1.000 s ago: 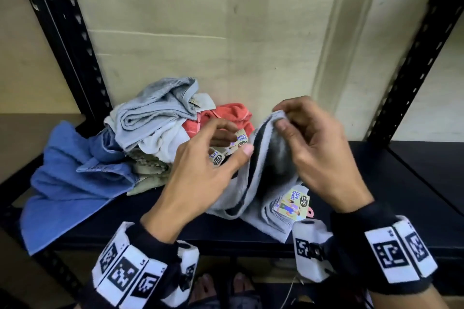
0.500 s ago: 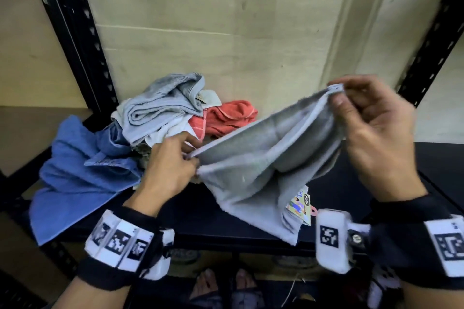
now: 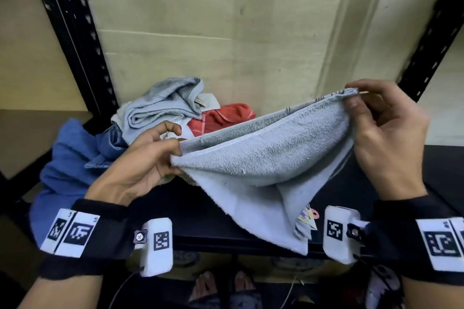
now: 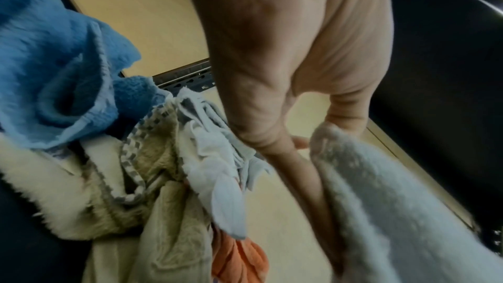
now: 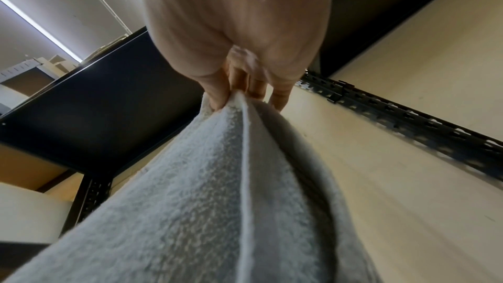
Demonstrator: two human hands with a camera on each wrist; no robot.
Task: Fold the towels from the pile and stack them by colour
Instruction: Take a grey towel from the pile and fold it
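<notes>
A light grey towel [image 3: 263, 158] hangs stretched between my two hands above the black shelf [image 3: 216, 218]. My left hand [image 3: 173, 155] pinches its left corner, and my right hand [image 3: 351, 98] pinches the higher right corner. The towel's lower part droops to the shelf's front edge, with a coloured tag [image 3: 307, 217] on it. The left wrist view shows the grey towel [image 4: 394, 201] beside my left hand [image 4: 302, 143]. Seen from the right wrist, the grey towel [image 5: 217, 190] fans down from my right hand [image 5: 234, 96]. Behind lies the pile [image 3: 160, 110]: pale blue, red [image 3: 223, 115], beige and blue [image 3: 65, 165] towels.
Black slotted shelf posts [image 3: 72, 32] stand at the left and right [image 3: 434, 25], with a cream wall [image 3: 226, 32] behind. The blue towel drapes over the shelf's left front edge. Bare black shelf surface [image 3: 447, 173] extends to the right. Feet [image 3: 223, 288] show below.
My hands have moved apart and spread the bunched grey towel out. The right hand rose up and to the right; the left hand pulled its corner to the left.
</notes>
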